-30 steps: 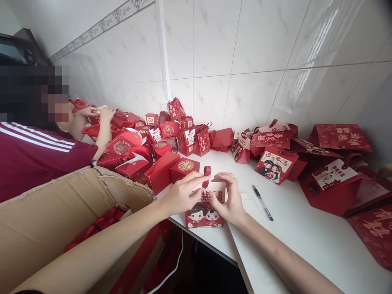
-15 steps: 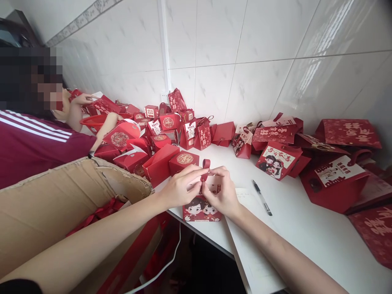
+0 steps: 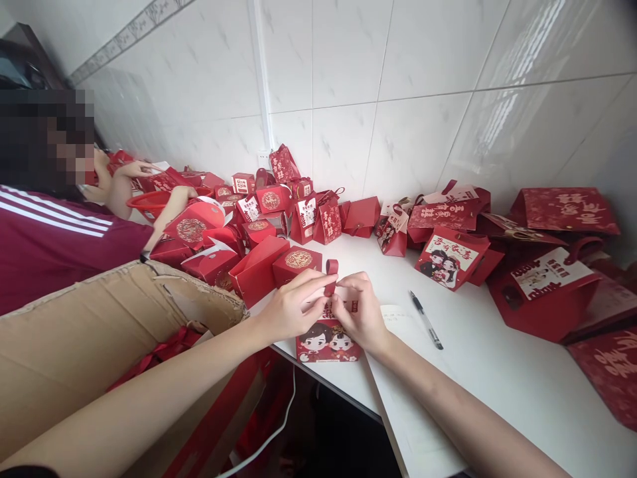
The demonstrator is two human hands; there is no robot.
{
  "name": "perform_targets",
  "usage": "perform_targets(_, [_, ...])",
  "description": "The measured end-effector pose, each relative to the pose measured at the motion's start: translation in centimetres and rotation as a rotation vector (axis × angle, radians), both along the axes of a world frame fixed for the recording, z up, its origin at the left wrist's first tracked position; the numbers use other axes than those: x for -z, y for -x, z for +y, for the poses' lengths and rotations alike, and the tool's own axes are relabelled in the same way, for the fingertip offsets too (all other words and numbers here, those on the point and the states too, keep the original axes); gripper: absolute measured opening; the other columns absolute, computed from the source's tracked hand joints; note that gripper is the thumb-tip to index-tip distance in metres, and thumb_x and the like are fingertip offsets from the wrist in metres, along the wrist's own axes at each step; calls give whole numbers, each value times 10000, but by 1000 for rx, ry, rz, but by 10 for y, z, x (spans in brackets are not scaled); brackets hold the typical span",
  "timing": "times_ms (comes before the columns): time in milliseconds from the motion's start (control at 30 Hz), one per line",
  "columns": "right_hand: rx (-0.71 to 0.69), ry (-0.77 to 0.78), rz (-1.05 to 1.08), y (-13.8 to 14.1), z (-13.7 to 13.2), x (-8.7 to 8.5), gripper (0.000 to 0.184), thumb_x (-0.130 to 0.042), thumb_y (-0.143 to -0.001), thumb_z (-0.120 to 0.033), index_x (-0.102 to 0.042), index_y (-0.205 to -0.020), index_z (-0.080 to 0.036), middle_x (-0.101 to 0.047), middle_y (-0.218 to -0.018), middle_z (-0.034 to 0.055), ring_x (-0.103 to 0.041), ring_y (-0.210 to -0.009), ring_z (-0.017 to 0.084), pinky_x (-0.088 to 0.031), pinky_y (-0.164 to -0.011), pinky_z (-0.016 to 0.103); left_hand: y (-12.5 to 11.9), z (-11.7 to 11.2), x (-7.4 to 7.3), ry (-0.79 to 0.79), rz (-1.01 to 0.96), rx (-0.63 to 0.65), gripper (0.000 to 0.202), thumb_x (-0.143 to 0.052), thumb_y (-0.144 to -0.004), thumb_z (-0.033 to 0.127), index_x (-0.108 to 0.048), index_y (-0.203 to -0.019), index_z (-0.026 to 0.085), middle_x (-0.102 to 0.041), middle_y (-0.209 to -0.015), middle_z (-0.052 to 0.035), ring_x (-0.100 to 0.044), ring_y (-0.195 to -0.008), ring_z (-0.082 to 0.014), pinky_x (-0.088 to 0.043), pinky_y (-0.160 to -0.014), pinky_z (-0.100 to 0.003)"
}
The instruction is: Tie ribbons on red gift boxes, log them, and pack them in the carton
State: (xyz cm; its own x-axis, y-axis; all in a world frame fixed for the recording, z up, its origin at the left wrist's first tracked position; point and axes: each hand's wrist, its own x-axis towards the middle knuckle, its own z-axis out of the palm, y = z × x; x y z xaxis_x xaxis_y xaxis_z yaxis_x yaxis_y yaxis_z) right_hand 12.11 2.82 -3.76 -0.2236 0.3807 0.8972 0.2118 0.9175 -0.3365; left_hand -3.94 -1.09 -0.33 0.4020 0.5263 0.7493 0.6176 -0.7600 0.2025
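A red gift box [image 3: 328, 342] printed with a cartoon couple stands at the table's front edge between my hands. From its top rises a looped red ribbon handle [image 3: 331, 267]. My left hand [image 3: 293, 305] is closed, its thumb and fingers pinching the ribbon from the left. On the right side, my right hand [image 3: 359, 312] has thumb and forefinger curled close to the ribbon's base; its fingertips are near the ribbon, and whether they grip it is hard to see. Both hands partly cover the box top.
A pen [image 3: 426, 320] and an open notebook [image 3: 398, 372] lie on the white table [image 3: 497, 372]. Several red gift boxes [image 3: 448, 259] line the wall. To the left are a cardboard box [image 3: 99, 332] with red ribbons inside, a red basket [image 3: 149, 199] and another person [image 3: 64, 245].
My right fingers have spread slightly and shifted off the ribbon's base. The left hand keeps its pinch, and the view has moved slightly.
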Motion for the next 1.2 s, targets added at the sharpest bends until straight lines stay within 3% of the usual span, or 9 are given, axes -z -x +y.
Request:
perform_targets(633, [-35, 105, 19, -1, -6, -8, 164, -466, -848, -185, -434, -1006, -212, -453, -815, 17, -484, -655, 156, -420, -572, 286, 3, -1, 1, 114, -59, 49, 376, -450, -858, 127, -484, -1227, 186, -562, -1043, -78, -580, -924, -153, -498, -814, -280])
perform_targets(833, [-30, 220, -29, -2, -8, -14, 35, -468, -826, -189, -492, -848, -201, -476, -752, -2, -429, -540, 119, -385, -514, 253, 3, -1, 1, 138, -80, 38, 361, -459, -861, 149, -491, -1219, 188, -562, -1044, -78, -576, -947, -163, -501, -823, -286])
perform_targets(1200, [-36, 154, -162, -6, -6, -22, 46, -442, -821, -175, -467, -851, -198, -465, -759, 12, -474, -625, 149, -409, -582, 262, 0, -2, -1, 139, -114, 71, 359, -435, -861, 112, -506, -1205, 188, -561, -1027, -71, -572, -925, -148, -511, -809, -275])
